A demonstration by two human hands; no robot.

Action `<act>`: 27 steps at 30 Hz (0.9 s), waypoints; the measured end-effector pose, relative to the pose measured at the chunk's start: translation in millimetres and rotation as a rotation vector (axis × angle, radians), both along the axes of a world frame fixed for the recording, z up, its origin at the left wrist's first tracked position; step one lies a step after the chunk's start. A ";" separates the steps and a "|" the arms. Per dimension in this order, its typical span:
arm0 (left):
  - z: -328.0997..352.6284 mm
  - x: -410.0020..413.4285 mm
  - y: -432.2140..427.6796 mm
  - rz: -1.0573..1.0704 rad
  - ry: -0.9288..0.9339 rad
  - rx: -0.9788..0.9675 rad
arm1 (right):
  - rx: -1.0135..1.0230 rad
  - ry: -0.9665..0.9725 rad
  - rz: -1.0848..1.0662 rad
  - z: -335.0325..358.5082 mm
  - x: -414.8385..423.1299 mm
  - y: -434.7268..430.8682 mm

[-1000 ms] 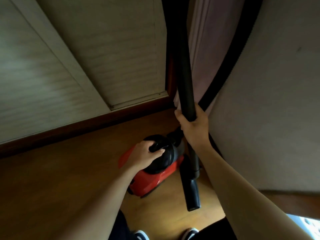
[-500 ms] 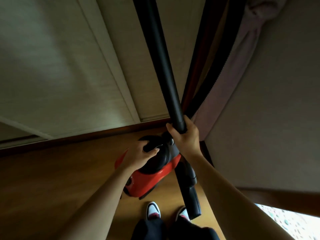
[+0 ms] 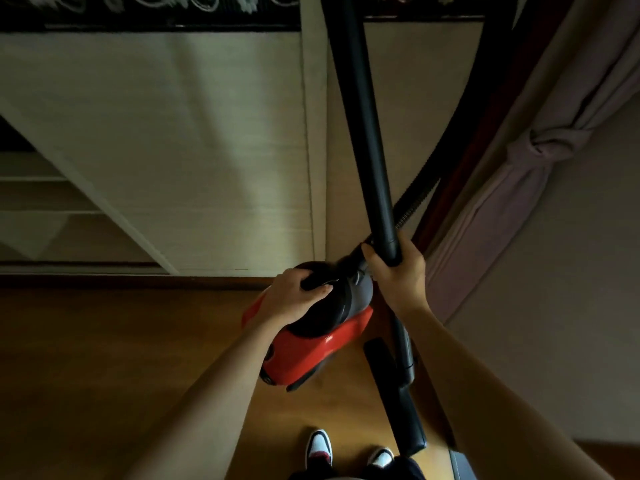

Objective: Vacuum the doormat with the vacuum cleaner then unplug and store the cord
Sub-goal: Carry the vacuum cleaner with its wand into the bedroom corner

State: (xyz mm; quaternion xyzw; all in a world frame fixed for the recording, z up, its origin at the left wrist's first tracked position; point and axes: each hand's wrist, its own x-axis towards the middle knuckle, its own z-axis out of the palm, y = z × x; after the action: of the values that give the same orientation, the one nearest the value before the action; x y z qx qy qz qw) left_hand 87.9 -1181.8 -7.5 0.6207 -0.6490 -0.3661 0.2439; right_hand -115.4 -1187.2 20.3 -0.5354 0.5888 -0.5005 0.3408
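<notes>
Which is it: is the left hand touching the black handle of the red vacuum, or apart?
Touching. The head view shows the left hand curled round the handle on the vacuum.

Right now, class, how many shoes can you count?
2: the left shoe at the bottom edge, below the vacuum cleaner; the right shoe beside it, near the nozzle.
</notes>
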 end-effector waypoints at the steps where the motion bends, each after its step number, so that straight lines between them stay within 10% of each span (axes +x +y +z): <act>1: 4.0 2.1 1.6 0.011 -0.004 0.003 | 0.000 -0.002 0.015 2.1 2.1 -0.8; 27: 50.2 72.8 199.9 0.942 -0.199 -0.058 | -0.129 -0.126 0.830 25.0 157.5 18.9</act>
State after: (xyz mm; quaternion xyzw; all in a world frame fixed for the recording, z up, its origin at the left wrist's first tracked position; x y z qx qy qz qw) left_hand 160.7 -981.9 42.7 0.8721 -0.3275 -0.1366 0.3370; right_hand 42.1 -1168.3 45.3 -0.7156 0.2690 -0.3883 0.5146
